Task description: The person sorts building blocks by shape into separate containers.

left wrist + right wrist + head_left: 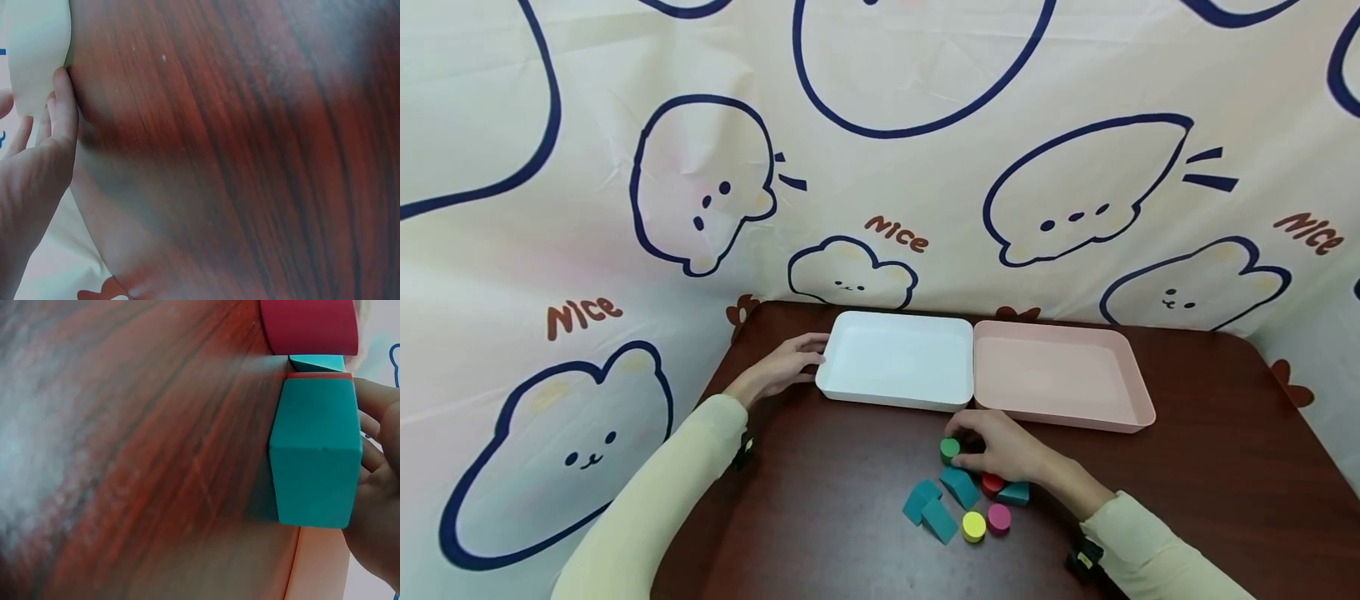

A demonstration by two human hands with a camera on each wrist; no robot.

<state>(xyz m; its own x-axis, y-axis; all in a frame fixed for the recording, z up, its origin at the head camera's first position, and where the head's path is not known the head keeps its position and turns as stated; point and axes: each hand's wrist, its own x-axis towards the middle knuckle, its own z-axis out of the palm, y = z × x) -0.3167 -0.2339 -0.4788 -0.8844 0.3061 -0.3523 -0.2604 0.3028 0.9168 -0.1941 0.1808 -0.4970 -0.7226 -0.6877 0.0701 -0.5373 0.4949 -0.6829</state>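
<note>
My left hand point(784, 364) rests with its fingertips against the left end of the white tray point(895, 358); in the left wrist view the fingers lie fairly straight along the tray's side. Over a loose group of blocks, my right hand point(1000, 443) pinches a small green cylinder block point(950, 451) between thumb and forefinger. Below that hand lie a red cylinder point(992, 483), a magenta cylinder point(999, 518), a yellow cylinder point(973, 527) and several teal blocks point(959, 487). In the right wrist view a teal block point(315, 450) partly covers the hand.
A pink tray point(1052, 367) stands right of the white one, their sides touching. Both sit at the back of a dark brown wooden table point(827, 500). Behind it hangs a pale cloth point(940, 183) printed with cartoon outlines.
</note>
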